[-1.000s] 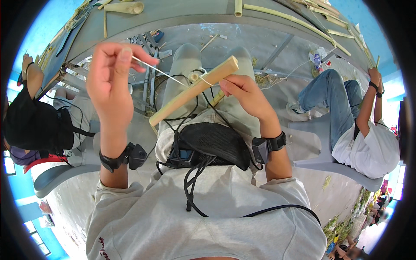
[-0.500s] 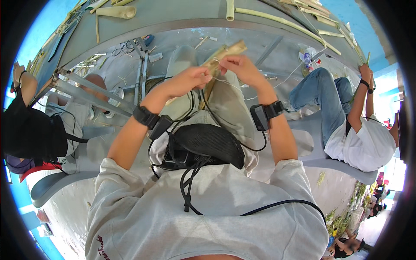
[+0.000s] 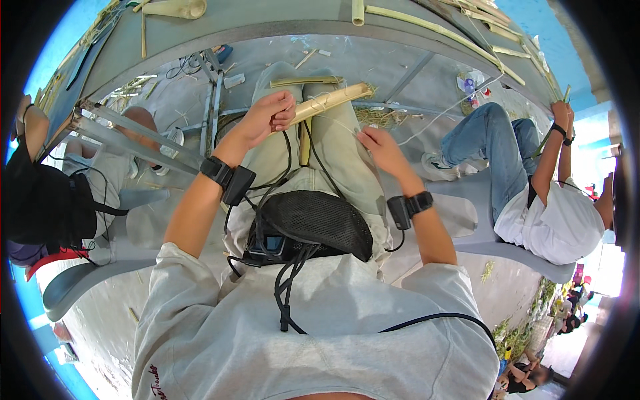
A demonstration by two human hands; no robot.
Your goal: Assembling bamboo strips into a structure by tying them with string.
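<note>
A split piece of bamboo [image 3: 328,102] lies slantwise above my thighs, its far end to the right. My left hand [image 3: 272,115] is closed round its near end, fingers curled. A thin pale string [image 3: 461,102] is looped around the bamboo and runs to my right hand [image 3: 380,143]. That hand pinches the string to the right of the bamboo, apart from it. Beyond the hand the string continues up to the table. Another bamboo strip [image 3: 303,81] lies across my knees, and a narrow piece [image 3: 305,145] lies between my thighs.
Ahead is a grey table [image 3: 267,33] with bamboo tubes [image 3: 440,37] on it. Its metal legs [image 3: 215,110] stand on the left. A seated person [image 3: 480,147] is close on my right, another [image 3: 73,193] on my left. Black cables [image 3: 327,160] hang over my lap.
My hands have moved apart: the left now grips the bamboo's end, and the right has drawn the string down and right. The bamboo has swung flatter, exposing the strip across my knees.
</note>
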